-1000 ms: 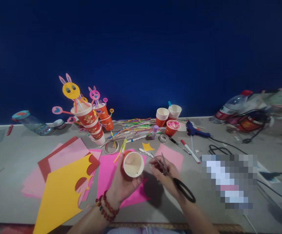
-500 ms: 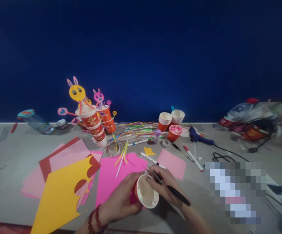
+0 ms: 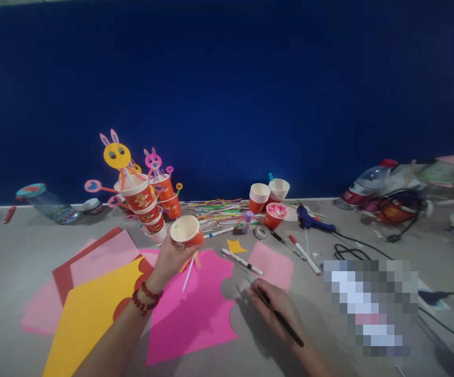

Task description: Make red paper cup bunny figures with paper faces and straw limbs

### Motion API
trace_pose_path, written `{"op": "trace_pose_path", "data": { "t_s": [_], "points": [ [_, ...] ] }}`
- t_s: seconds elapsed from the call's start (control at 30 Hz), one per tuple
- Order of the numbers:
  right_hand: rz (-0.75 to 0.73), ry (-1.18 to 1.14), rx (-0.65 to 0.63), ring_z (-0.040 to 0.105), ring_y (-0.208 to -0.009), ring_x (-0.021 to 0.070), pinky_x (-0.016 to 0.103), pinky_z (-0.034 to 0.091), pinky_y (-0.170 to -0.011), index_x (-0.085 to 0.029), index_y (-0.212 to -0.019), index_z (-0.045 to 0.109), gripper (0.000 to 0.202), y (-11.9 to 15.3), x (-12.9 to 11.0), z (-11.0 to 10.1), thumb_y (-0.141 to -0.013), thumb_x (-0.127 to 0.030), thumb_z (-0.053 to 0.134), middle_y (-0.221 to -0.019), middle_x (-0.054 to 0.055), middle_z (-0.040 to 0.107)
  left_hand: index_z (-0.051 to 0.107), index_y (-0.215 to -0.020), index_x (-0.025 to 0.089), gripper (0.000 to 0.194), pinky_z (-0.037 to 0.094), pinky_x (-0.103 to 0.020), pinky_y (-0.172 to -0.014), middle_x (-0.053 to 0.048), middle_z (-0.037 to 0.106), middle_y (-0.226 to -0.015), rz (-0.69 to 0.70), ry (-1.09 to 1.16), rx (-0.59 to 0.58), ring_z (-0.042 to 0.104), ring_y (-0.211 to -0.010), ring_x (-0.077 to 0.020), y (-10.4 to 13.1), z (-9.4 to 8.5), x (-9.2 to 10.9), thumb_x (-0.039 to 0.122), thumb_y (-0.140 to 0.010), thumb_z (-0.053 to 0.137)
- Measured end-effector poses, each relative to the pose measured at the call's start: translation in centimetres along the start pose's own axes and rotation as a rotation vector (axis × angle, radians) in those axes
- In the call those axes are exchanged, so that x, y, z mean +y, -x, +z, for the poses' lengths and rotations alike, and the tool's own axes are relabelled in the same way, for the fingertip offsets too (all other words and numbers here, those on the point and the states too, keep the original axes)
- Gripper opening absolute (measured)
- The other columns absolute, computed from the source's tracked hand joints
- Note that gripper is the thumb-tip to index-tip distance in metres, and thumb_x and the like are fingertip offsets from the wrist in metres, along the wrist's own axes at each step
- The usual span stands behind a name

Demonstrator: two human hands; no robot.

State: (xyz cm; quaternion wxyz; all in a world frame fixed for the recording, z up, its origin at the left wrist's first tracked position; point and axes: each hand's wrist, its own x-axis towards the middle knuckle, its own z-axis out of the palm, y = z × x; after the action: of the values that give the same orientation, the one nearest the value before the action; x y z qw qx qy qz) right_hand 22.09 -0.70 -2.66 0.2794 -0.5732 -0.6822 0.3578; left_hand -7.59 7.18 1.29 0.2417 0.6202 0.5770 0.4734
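My left hand (image 3: 175, 256) is closed around a red paper cup (image 3: 195, 239), holding it raised above the back of the bright pink sheet (image 3: 199, 314). The cup's pale inside faces me, and a small dark hole shows near its rim. Lower to the right, my right hand (image 3: 272, 303) grips a slim tool (image 3: 287, 325) with a black handle and a thin metal tip; its exact kind is unclear. Just left of the raised cup stand decorated cup stacks, one topped by a yellow rabbit face (image 3: 117, 156), another by a pink rabbit face (image 3: 153, 160).
Coloured sticks (image 3: 219, 212) lie along the back. Spare paper cups (image 3: 259, 198), a purple glue stick (image 3: 247, 222), a tape roll (image 3: 261, 233) and a blue glue gun (image 3: 315, 221) with its cord sit right of centre. A yellow sheet (image 3: 89, 314) lies left, a bottle (image 3: 366, 187) far right.
My left hand has carried the cup up, away and to the left, toward the decorated cups. The right hand has come off the cup and still holds the black-handled tool.
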Motion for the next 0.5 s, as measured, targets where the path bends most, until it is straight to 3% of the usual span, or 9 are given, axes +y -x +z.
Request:
{"op": "trace_pose_path", "data": {
  "t_s": [0.1,0.17,0.23,0.37,0.5],
  "points": [
    [-0.01,0.021,-0.01,0.051,-0.059,0.0164,0.026,0.036,-0.054,-0.021,-0.071,0.056,0.032,0.5,0.0,0.2,-0.093,-0.044,0.051,-0.062,-0.002,0.054,0.061,-0.116,0.017,0.056,0.053,-0.046,-0.094,-0.012,0.073,-0.112,-0.022,0.036,-0.009,0.069,-0.104,-0.0305,-0.9,0.6,-0.5,0.047,-0.073,0.08],
    [-0.014,0.024,-0.022,0.051,-0.059,0.0169,0.026,0.037,-0.055,-0.021,-0.072,0.056,0.033,0.7,0.0,0.3,-0.094,-0.044,0.05,-0.063,-0.002,0.055,0.059,-0.121,0.019,0.063,0.05,-0.046,-0.099,-0.012,0.071,-0.118,-0.035,0.027,-0.033,0.067,-0.111,-0.0314,-1.1,1.5,-0.9,0.044,-0.069,0.084],
    [-0.021,0.035,-0.024,0.051,-0.059,0.0169,0.025,0.036,-0.055,-0.022,-0.07,0.055,0.033,0.6,0.0,0.3,-0.094,-0.044,0.051,-0.063,-0.002,0.056,0.059,-0.124,0.02,0.068,0.046,-0.048,-0.105,-0.012,0.069,-0.126,-0.029,0.004,-0.096,0.062,-0.12,-0.0328,-1.2,2.6,-1.4,0.041,-0.065,0.086],
    [-0.053,0.039,0.01,0.049,-0.058,0.0167,0.025,0.034,-0.055,-0.022,-0.07,0.057,0.031,0.3,-0.4,0.1,-0.093,-0.042,0.053,-0.062,-0.002,0.056,0.061,-0.122,0.022,0.065,0.047,-0.048,-0.103,-0.012,0.07,-0.123,0.038,-0.124,-0.274,0.064,-0.117,-0.0333,-1.6,4.5,-2.8,0.039,-0.065,0.087],
    [-0.038,0.059,0.021,0.05,-0.058,0.017,0.026,0.034,-0.055,-0.022,-0.07,0.057,0.03,0.4,-0.2,-0.2,-0.093,-0.04,0.053,-0.061,-0.002,0.057,0.063,-0.117,0.019,0.064,0.046,-0.052,-0.102,-0.014,0.069,-0.12,0.126,-0.327,-0.204,0.062,-0.115,-0.0359,-1.6,5.1,-4.3,0.039,-0.062,0.089]
  ]
}}
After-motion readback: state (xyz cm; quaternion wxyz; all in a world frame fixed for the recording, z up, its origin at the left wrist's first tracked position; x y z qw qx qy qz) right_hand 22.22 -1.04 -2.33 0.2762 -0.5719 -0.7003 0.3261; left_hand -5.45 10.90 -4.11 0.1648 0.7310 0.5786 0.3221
